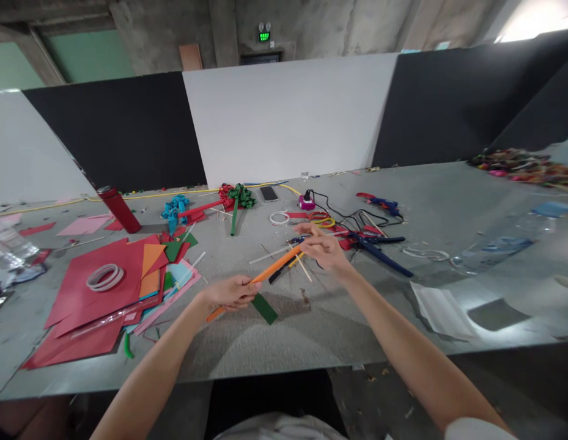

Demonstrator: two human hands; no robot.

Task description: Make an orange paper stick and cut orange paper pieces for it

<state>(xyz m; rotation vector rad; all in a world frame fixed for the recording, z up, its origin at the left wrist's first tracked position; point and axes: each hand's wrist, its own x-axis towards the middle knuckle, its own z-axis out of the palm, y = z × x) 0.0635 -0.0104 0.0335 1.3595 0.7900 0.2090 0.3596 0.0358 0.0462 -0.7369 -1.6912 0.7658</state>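
A long orange strip slants across the middle of the view, between both hands. My left hand is closed around its lower part, and the strip's end sticks out below the fingers. My right hand has its fingers at the strip's upper end, thumb and fingertips pinched on it. Just beneath my left hand a dark green paper piece lies on the grey table. Behind the orange strip are a black strip and thin wooden sticks.
Red paper sheets with a tape roll lie left, near a red bottle. Further back are ribbon flowers and a phone. Blue-handled pliers, cables and a plastic bottle are right.
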